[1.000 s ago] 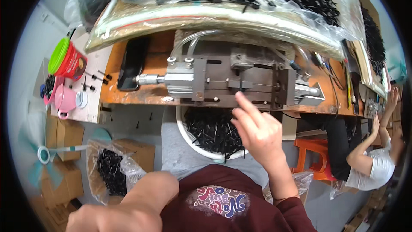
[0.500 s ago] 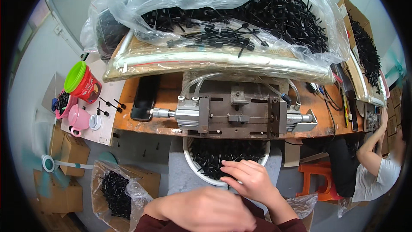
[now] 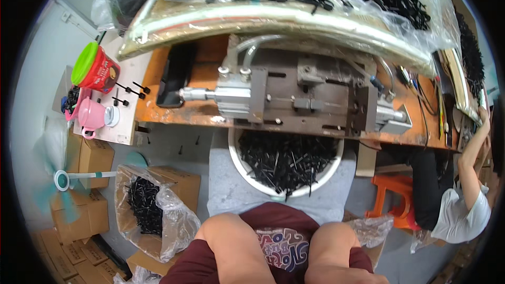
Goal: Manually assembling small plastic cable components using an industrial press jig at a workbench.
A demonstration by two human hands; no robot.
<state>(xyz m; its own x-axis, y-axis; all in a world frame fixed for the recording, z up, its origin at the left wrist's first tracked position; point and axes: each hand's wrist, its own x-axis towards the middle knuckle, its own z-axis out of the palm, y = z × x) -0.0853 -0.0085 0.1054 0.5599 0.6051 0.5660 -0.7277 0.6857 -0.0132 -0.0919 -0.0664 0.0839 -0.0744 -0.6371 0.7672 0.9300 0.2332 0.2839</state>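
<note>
Both my forearms bend back toward me at the lower edge, the left forearm (image 3: pixel 231 244) and the right forearm (image 3: pixel 330 244) coming out of maroon sleeves. My left hand is out of the picture. A strip of skin crosses under the right forearm at the very bottom, but no fingers can be made out there. Neither arm touches the white round basket (image 3: pixel 243 174) in front of me, which is full of small black rod-like parts with thicker heads (image 3: pixel 286 163). Just beyond it, the metal clamping fixture (image 3: pixel 307 102) with air cylinders at both ends sits on the orange bench.
A plastic-lined tray (image 3: pixel 273 18) heaped with black parts stands above the fixture. Left are a red tub (image 3: pixel 100 71) with green lid, a pink cup (image 3: pixel 92 114), a fan (image 3: pixel 62 180) and a lined carton (image 3: pixel 181 221). A person (image 3: pixel 463 205) works at right by an orange stool (image 3: pixel 392 200).
My hands have left the space over the basket and drawn back toward me, out of sight. The whole view has tilted down, so bench and fixture sit higher and the basket shows fully.
</note>
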